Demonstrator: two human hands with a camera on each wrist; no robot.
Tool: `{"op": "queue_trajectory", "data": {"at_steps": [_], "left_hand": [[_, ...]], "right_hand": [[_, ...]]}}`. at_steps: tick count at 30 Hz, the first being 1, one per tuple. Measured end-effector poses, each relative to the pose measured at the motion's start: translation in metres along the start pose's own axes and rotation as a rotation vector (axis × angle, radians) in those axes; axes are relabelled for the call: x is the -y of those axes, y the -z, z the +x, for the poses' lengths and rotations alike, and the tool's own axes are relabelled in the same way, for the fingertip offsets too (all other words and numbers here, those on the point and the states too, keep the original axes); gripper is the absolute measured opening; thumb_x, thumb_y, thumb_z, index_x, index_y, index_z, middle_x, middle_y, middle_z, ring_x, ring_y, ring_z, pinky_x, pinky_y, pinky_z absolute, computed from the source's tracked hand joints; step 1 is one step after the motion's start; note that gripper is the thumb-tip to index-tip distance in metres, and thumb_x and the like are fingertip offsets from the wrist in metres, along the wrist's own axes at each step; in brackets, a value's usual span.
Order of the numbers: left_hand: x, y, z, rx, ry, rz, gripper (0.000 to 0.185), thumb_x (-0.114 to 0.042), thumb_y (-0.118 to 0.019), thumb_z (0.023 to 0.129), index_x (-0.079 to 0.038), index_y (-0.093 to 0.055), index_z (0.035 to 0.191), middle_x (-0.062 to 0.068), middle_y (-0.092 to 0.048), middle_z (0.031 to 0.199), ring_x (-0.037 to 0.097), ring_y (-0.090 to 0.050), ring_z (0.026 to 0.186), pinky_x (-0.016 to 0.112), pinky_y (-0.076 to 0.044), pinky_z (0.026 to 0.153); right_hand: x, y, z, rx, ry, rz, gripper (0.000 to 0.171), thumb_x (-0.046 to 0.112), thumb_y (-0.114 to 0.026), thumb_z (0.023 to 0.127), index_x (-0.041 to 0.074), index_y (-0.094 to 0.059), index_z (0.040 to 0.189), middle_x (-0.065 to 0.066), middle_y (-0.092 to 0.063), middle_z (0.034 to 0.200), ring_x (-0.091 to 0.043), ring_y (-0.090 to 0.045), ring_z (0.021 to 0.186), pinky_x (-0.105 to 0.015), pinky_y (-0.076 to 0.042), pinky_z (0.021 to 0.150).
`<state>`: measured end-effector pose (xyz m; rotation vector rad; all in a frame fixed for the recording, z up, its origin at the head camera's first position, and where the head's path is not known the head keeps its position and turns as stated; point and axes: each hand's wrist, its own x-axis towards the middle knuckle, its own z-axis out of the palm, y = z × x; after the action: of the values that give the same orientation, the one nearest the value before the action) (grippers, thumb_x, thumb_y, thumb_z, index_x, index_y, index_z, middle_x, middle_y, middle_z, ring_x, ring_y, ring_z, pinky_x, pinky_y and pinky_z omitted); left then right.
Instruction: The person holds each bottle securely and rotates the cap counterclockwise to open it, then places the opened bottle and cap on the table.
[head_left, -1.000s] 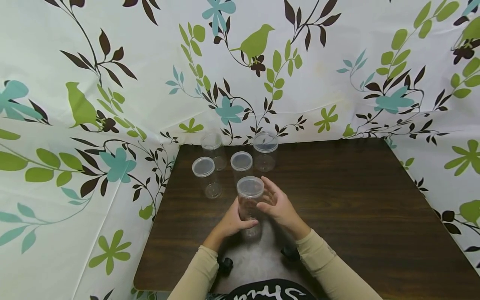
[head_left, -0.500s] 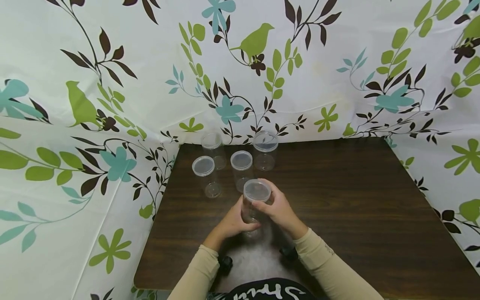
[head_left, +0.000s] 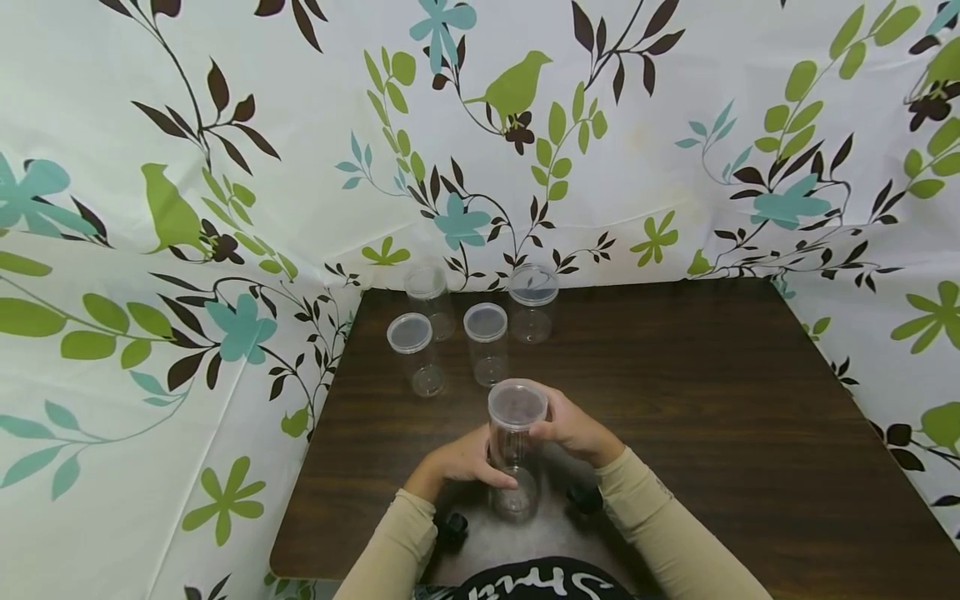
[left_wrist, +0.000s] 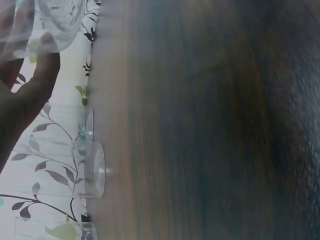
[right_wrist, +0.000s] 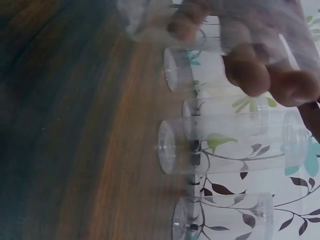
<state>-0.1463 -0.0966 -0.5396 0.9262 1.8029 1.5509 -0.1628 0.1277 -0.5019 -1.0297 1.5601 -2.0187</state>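
Observation:
Near the table's front edge a clear plastic jar [head_left: 514, 467] with a translucent lid [head_left: 517, 404] stands upright between my two hands. My left hand [head_left: 461, 458] wraps round the jar's body from the left. My right hand [head_left: 573, 427] curls round the lid's rim from the right. In the left wrist view my thumb [left_wrist: 42, 70] presses the jar's wall [left_wrist: 57, 20]. The right wrist view shows my curled fingers [right_wrist: 250, 67] on the blurred jar [right_wrist: 150, 20].
Several more clear lidded jars stand at the back left of the dark wooden table [head_left: 712, 400]: one [head_left: 411, 350], another [head_left: 487, 337], and a third [head_left: 532, 302]. A floral curtain [head_left: 187, 250] walls in the table's left, back and right sides.
The jar and both hands have come nearer to me, toward the table's front edge. My right hand, open beside the lid a second ago, now curls round it.

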Motion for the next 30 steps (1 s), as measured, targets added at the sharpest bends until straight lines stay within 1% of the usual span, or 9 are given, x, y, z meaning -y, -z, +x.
{"op": "queue_trajectory", "data": {"at_steps": [5,8,11,15,19,22,25,27,30], "left_hand": [[0.0,-0.001,0.0,-0.037,-0.02,-0.046,0.088,-0.018,-0.085,0.082,-0.001,-0.031,0.15,0.016,-0.05,0.146,0.021,-0.051,0.132,0.034,-0.038,0.112],[0.002,-0.001,0.0,-0.089,-0.044,-0.049,0.089,-0.019,-0.084,0.082,0.0,-0.03,0.15,0.018,-0.048,0.146,0.026,-0.05,0.133,0.036,-0.039,0.112],[0.004,-0.001,-0.002,-0.187,-0.047,-0.022,0.088,-0.016,-0.084,0.081,0.001,-0.031,0.15,0.02,-0.051,0.143,0.028,-0.053,0.13,0.035,-0.042,0.109],[0.007,-0.001,-0.003,-0.34,-0.034,0.006,0.084,-0.007,-0.083,0.08,0.0,-0.034,0.148,0.019,-0.056,0.136,0.029,-0.058,0.122,0.033,-0.049,0.099],[0.011,-0.001,0.002,-0.448,-0.028,0.041,0.077,0.0,-0.083,0.079,-0.003,-0.039,0.142,0.022,-0.059,0.128,0.037,-0.061,0.114,0.04,-0.057,0.089],[0.011,-0.002,0.004,-0.49,-0.023,0.081,0.076,-0.001,-0.085,0.078,-0.003,-0.041,0.14,0.025,-0.06,0.126,0.043,-0.061,0.113,0.049,-0.056,0.089],[0.011,-0.004,0.004,-0.508,-0.014,0.104,0.077,-0.002,-0.086,0.077,-0.002,-0.041,0.139,0.026,-0.061,0.126,0.043,-0.062,0.114,0.048,-0.055,0.091],[0.011,-0.004,0.004,-0.515,-0.001,0.119,0.076,-0.002,-0.087,0.077,-0.002,-0.042,0.138,0.023,-0.062,0.125,0.04,-0.063,0.113,0.041,-0.056,0.09],[0.01,-0.004,0.004,-0.517,0.014,0.136,0.073,-0.004,-0.087,0.076,-0.004,-0.044,0.135,0.017,-0.064,0.122,0.033,-0.065,0.111,0.033,-0.056,0.088]], "right_hand": [[-0.006,0.0,0.0,-0.022,0.008,0.026,0.102,0.059,-0.069,0.09,-0.012,-0.029,0.152,-0.008,-0.054,0.145,-0.02,-0.052,0.131,-0.032,-0.041,0.109],[-0.008,0.0,0.0,-0.057,0.014,0.044,0.107,0.06,-0.068,0.09,-0.011,-0.02,0.155,-0.006,-0.052,0.147,-0.018,-0.05,0.133,-0.031,-0.041,0.109],[-0.008,-0.001,-0.001,-0.105,0.015,0.073,0.108,0.056,-0.069,0.091,-0.007,-0.012,0.158,-0.008,-0.049,0.148,-0.016,-0.05,0.134,-0.031,-0.043,0.107],[-0.004,-0.006,0.0,-0.175,0.015,0.047,0.104,0.046,-0.07,0.094,-0.003,-0.007,0.16,-0.021,-0.037,0.156,-0.013,-0.044,0.139,-0.027,-0.041,0.109],[0.0,-0.011,0.001,-0.245,0.01,-0.016,0.1,0.039,-0.071,0.095,-0.006,-0.008,0.158,-0.033,-0.025,0.158,-0.026,-0.035,0.145,-0.024,-0.037,0.111],[0.001,-0.014,0.001,-0.284,0.004,-0.039,0.101,0.039,-0.072,0.095,-0.009,-0.009,0.157,-0.037,-0.026,0.157,-0.043,-0.03,0.144,-0.023,-0.039,0.109],[0.001,-0.015,0.001,-0.301,-0.002,-0.043,0.104,0.042,-0.073,0.093,-0.01,-0.01,0.157,-0.039,-0.027,0.155,-0.049,-0.03,0.142,-0.023,-0.042,0.106],[0.001,-0.016,0.001,-0.305,-0.007,-0.041,0.106,0.044,-0.074,0.092,-0.01,-0.01,0.157,-0.039,-0.028,0.154,-0.044,-0.036,0.14,-0.023,-0.043,0.105],[0.001,-0.016,0.0,-0.308,-0.005,-0.047,0.108,0.046,-0.075,0.09,-0.009,-0.011,0.157,-0.04,-0.028,0.153,-0.027,-0.046,0.136,-0.024,-0.044,0.104]]}}
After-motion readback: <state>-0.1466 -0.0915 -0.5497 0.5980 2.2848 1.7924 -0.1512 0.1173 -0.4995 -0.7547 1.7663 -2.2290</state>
